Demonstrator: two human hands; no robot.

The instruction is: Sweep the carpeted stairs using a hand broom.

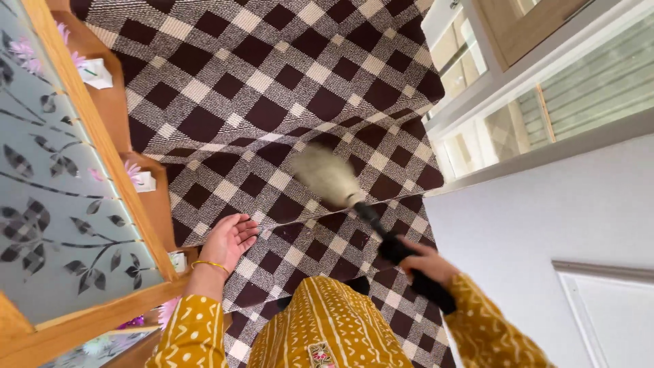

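A frosted glass panel (61, 184) with a leaf pattern, framed in wood, lines the left edge. Beside it, the left hand (228, 240) rests open, palm up, on checked carpeted stairs (259, 88). The right hand (426, 262) grips a black-handled duster (334, 178), its pale fluffy head blurred against a step. White wall (545, 204) on the right.

The duster (354, 204) has a fluffy, pale beige head, blurred in the frame, on a black handle. It slants down to the right, its head against the dark checked stair carpet (272, 88), its handle gripped at the lower end.
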